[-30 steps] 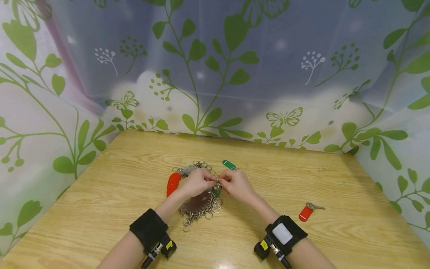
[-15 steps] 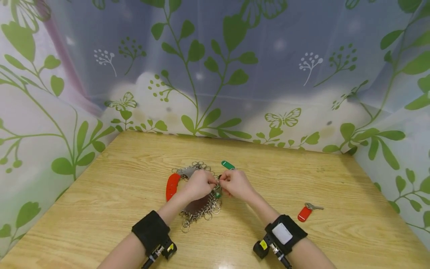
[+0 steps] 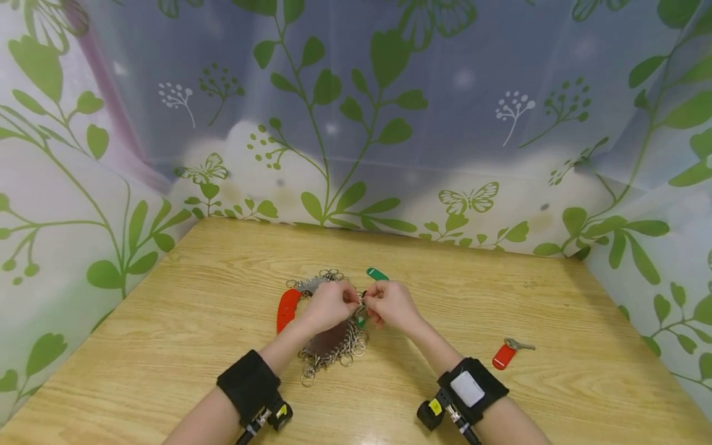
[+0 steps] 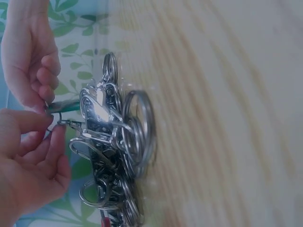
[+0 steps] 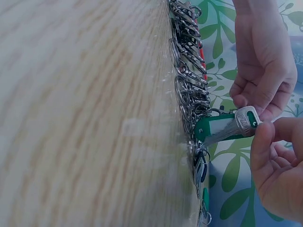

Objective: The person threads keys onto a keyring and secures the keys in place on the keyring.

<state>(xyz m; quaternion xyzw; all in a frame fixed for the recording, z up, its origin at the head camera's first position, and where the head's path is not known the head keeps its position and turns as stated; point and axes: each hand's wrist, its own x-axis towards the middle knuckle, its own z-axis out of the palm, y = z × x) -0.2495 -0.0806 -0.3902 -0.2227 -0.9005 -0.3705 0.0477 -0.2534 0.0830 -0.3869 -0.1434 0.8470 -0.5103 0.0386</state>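
A heap of metal key rings (image 3: 334,346) lies mid-table, with a red handle (image 3: 287,309) at its left edge. My left hand (image 3: 349,301) pinches a small key ring (image 4: 59,122) at the top of the heap (image 4: 116,146). My right hand (image 3: 371,304) meets it from the right. In the right wrist view, that hand (image 5: 265,137) pinches a silver key (image 5: 242,123) on a green tag (image 5: 215,130), held against the ring beside the left hand (image 5: 265,56). The fingertips of both hands touch above the heap (image 5: 189,90).
A second green tag (image 3: 377,274) lies just behind the hands. A key on a red tag (image 3: 504,356) lies to the right on the wooden table (image 3: 556,321). Leaf-patterned curtains (image 3: 356,123) close off the table at the back and both sides.
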